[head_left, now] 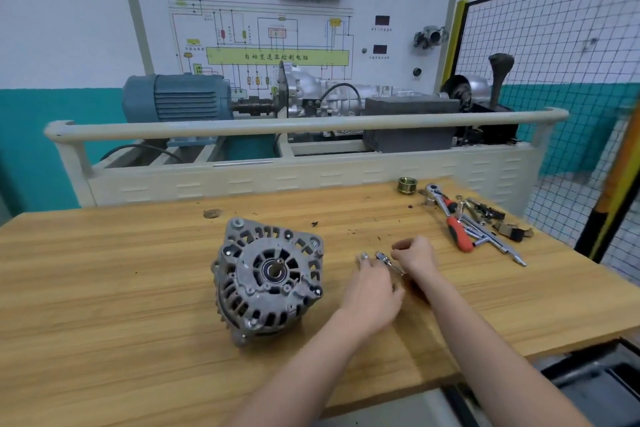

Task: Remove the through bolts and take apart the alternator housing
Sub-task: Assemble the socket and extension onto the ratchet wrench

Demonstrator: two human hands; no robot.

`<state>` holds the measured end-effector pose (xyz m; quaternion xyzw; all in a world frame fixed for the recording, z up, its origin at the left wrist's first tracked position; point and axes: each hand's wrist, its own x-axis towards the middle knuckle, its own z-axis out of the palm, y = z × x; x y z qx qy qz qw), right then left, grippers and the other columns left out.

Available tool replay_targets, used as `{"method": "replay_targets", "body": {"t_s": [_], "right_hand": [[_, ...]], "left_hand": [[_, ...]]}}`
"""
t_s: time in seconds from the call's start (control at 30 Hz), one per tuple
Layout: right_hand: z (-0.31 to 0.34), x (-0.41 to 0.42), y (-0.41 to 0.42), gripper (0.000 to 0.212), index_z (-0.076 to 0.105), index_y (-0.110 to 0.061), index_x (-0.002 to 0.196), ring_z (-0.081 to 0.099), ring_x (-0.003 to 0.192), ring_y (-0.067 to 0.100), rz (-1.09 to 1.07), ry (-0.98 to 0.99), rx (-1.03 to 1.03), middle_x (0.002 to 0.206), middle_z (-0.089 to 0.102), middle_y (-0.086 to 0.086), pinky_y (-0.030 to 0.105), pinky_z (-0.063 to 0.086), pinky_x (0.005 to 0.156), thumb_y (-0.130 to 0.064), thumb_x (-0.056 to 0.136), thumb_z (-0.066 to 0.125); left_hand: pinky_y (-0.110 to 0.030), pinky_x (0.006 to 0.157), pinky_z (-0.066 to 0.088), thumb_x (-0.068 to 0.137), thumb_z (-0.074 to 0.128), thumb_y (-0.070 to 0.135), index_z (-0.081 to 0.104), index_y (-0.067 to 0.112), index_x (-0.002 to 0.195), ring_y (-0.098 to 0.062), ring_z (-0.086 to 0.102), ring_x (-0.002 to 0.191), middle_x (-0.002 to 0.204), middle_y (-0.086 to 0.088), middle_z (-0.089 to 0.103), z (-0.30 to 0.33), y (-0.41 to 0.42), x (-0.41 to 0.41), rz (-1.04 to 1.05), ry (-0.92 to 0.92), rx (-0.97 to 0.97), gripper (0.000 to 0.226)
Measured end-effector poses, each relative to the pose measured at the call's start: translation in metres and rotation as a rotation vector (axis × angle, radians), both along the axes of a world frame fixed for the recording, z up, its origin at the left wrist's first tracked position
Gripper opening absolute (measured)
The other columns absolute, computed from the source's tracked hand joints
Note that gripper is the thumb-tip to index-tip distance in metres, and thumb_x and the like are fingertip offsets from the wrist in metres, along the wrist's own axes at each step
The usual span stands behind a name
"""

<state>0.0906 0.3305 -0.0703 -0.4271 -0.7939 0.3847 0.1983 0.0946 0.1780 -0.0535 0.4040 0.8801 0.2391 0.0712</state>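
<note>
head view: the left hand [372,284] lies back-up over the desk [138,288], its fingers curled forward so the tips and whatever is under the palm are hidden; a small shiny piece [363,256] shows at its fingertips, too blurred to name. the right hand [415,255] is curled just beyond it, pinching a small silver tool [389,262] whose far end pokes out between the two hands; whether the left hand also grips this tool cannot be told. the alternator [268,279] sits on the desk just left of the hands, apart from them, shaft end tilted toward the camera, its underside and rear half out of sight. at the desk's far right lies a loose pile: a red-handled ratchet [450,218], a steel t-bar [495,241], and small dark parts [509,230] that overlap and are hard to separate. a brass-coloured pulley [407,185] stands near the back edge. behind the desk, a training rig with a blue motor [176,97] is partly hidden by its rail [294,123].
</note>
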Motion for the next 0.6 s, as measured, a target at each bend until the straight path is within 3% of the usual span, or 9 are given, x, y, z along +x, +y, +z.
{"method": "replay_targets", "body": {"t_s": [0.1,0.17,0.27,0.33,0.4,0.5,0.6], "right_hand": [[-0.009,-0.004,0.005,0.028,0.069,-0.009,0.112,0.061,0.109,0.024,0.065,-0.108,0.05,0.116,0.068,0.008,0.024,0.041,0.079,-0.019,0.086,0.07],[-0.014,-0.011,0.003,0.036,0.066,-0.009,0.118,0.06,0.111,0.023,0.132,-0.123,0.071,0.119,0.067,0.008,0.028,0.044,0.086,-0.024,0.086,0.072],[-0.018,-0.022,0.001,0.042,0.061,-0.01,0.124,0.059,0.112,0.023,0.193,-0.177,0.105,0.121,0.064,0.008,0.031,0.046,0.092,-0.023,0.085,0.072],[-0.02,-0.025,0.001,0.04,0.062,-0.012,0.123,0.06,0.11,0.023,0.204,-0.204,0.146,0.12,0.065,0.008,0.028,0.045,0.086,-0.018,0.085,0.071],[-0.023,-0.026,0.002,0.034,0.065,-0.013,0.12,0.061,0.108,0.023,0.204,-0.218,0.19,0.118,0.067,0.007,0.026,0.043,0.081,-0.016,0.086,0.069],[-0.024,-0.027,0.002,0.031,0.064,-0.014,0.121,0.06,0.11,0.025,0.188,-0.226,0.221,0.12,0.065,0.008,0.029,0.045,0.087,-0.02,0.091,0.065],[-0.023,-0.029,0.004,0.032,0.059,-0.01,0.126,0.056,0.115,0.028,0.158,-0.196,0.212,0.127,0.059,0.012,0.035,0.045,0.096,-0.018,0.094,0.059]], "left_hand": [[-0.044,0.106,0.035,0.093,0.052,0.04,0.022,-0.001,0.146,-0.036,0.036,0.133,0.149,-0.021,0.028,-0.015,0.024,-0.017,0.098,-0.048,-0.143,0.073],[-0.041,0.104,0.037,0.09,0.057,0.04,0.014,-0.002,0.148,-0.034,0.038,0.132,0.146,-0.02,0.033,-0.02,0.033,-0.021,0.162,-0.108,-0.19,0.084],[-0.038,0.092,0.047,0.088,0.057,0.022,0.038,0.002,0.137,-0.03,0.052,0.119,0.13,-0.014,0.052,-0.018,0.039,-0.026,0.194,-0.135,-0.175,0.056],[-0.037,0.091,0.049,0.091,0.053,0.016,0.049,0.006,0.127,-0.029,0.054,0.116,0.127,-0.012,0.055,-0.016,0.036,-0.031,0.18,-0.126,-0.176,0.038],[-0.036,0.093,0.047,0.094,0.051,0.016,0.051,0.005,0.126,-0.029,0.053,0.118,0.128,-0.012,0.054,-0.016,0.032,-0.035,0.167,-0.112,-0.198,0.034],[-0.036,0.091,0.048,0.096,0.052,0.021,0.047,0.002,0.13,-0.029,0.054,0.115,0.128,-0.014,0.053,-0.018,0.027,-0.037,0.234,-0.159,-0.179,0.039],[-0.035,0.077,0.049,0.098,0.048,0.026,0.042,0.003,0.127,-0.027,0.059,0.102,0.12,-0.013,0.056,-0.016,0.018,-0.035,0.314,-0.243,-0.057,0.037]]}}
